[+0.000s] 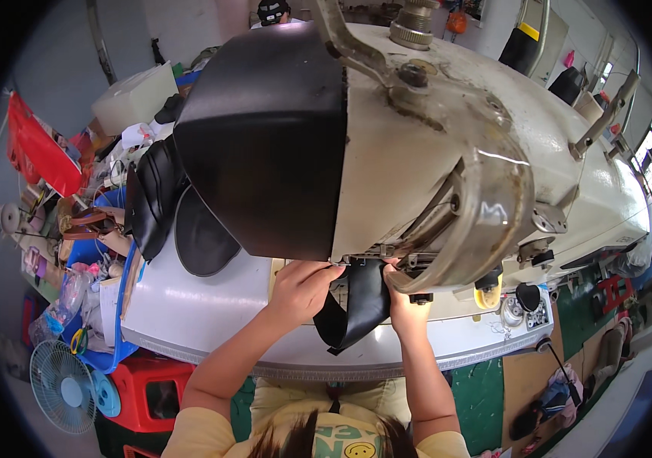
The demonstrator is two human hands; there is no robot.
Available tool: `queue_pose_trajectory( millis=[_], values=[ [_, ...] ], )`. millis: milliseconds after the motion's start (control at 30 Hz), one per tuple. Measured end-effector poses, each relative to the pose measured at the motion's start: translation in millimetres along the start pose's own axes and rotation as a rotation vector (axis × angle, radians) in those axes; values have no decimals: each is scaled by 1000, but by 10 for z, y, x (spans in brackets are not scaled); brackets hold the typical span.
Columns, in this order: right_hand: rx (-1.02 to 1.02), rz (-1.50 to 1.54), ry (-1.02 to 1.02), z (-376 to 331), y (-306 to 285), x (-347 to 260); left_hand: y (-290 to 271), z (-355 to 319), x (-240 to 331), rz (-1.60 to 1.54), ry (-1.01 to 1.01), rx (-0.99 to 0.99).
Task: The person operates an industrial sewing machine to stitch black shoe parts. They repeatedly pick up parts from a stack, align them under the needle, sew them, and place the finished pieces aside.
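A large cream industrial sewing machine (417,153) with a black motor cover fills the middle of the view. Under its head lies a black leather piece (360,305), folded and hanging toward the table's front edge. My left hand (303,286) presses and grips the piece's left side, fingers curled at the needle area. My right hand (402,301) pinches the piece's right edge just below the metal guard. The needle itself is hidden by the machine head.
The white table (204,313) carries stacked black leather cut pieces (181,214) at the left. A blue bin (104,305) with clutter, a red stool (150,389) and a small fan (62,382) stand left. A person's dark cap (272,11) shows beyond the machine.
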State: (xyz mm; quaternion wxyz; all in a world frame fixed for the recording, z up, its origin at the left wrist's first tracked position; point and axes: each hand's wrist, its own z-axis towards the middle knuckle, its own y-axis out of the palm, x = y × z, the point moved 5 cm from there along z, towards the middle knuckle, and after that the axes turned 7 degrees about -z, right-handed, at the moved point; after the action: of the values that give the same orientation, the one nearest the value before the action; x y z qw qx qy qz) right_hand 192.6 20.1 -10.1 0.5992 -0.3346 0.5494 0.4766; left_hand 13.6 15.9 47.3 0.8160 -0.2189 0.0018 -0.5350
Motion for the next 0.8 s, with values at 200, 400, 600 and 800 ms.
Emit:
queue_pose_trajectory(
  millis=[200,400,600,800],
  values=[
    [-30,19,112,-9,14,-59,59,-86,-99,-16,-74,54],
    [56,-273,-226,-34,-89,-56,54,-45,-52,-32,-20,51],
    [-241,-873,-681,-451,349,-694,181,-315,-318,-161,-189,-35],
    [-262,-884,-676,-413,294,-502,187,-324,-323,-142,-206,-60]
  ],
)
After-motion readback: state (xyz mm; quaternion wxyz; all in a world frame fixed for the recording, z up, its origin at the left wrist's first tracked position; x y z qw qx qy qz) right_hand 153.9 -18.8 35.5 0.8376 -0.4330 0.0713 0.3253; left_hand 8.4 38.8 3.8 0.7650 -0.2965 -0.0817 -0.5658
